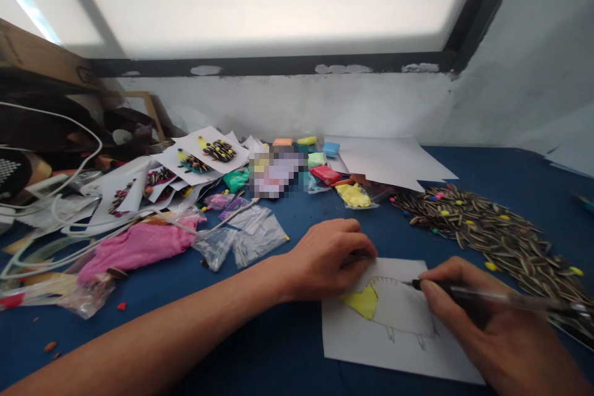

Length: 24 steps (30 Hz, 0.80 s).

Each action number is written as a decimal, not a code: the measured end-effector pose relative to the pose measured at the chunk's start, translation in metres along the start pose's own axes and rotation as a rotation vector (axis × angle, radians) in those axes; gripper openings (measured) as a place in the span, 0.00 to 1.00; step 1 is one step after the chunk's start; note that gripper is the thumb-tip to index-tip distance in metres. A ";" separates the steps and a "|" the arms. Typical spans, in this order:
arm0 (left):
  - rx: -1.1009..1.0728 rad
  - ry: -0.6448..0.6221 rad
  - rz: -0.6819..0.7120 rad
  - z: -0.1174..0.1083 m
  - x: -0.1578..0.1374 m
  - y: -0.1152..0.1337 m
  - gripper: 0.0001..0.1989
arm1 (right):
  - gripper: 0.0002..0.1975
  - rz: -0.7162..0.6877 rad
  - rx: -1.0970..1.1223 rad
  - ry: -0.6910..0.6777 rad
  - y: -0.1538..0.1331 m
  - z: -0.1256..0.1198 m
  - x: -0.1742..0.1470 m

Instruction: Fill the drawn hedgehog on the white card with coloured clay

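Note:
A white sheet of paper (371,340) lies on the blue table (260,334), with a drawn animal outline whose head is filled in with yellow clay (362,302). My left hand (327,260) rests on the sheet's upper left corner, fingers curled, pressing it down. My right hand (482,322) holds a clear pen (492,297) with its dark tip on the outline's upper edge.
A heap of striped sunflower seeds (487,229) with small coloured beads lies to the right. Coloured clay blocks (325,164), empty plastic bags (250,232), pink cloth (139,244), finished paper crafts (208,158), white cables (60,198) and blank paper (390,161) crowd the back and left.

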<state>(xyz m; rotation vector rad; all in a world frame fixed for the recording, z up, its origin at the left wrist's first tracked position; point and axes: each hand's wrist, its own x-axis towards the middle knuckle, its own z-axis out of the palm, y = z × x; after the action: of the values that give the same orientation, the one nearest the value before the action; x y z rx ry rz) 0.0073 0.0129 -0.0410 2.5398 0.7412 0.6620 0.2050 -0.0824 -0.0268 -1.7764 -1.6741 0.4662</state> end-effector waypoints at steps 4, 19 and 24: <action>-0.014 0.008 0.011 0.000 -0.001 -0.001 0.08 | 0.13 0.028 -0.028 0.060 0.001 -0.002 -0.002; -0.021 -0.004 -0.010 -0.001 -0.001 0.000 0.08 | 0.12 -0.226 -0.096 -0.097 0.017 -0.006 0.009; -0.031 -0.002 -0.013 0.000 0.000 0.001 0.08 | 0.13 -0.228 -0.107 -0.090 0.018 -0.006 0.007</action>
<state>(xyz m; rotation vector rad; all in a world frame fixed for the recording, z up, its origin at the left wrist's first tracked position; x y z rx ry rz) 0.0073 0.0118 -0.0405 2.5055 0.7407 0.6620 0.2230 -0.0761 -0.0334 -1.6328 -1.9700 0.3651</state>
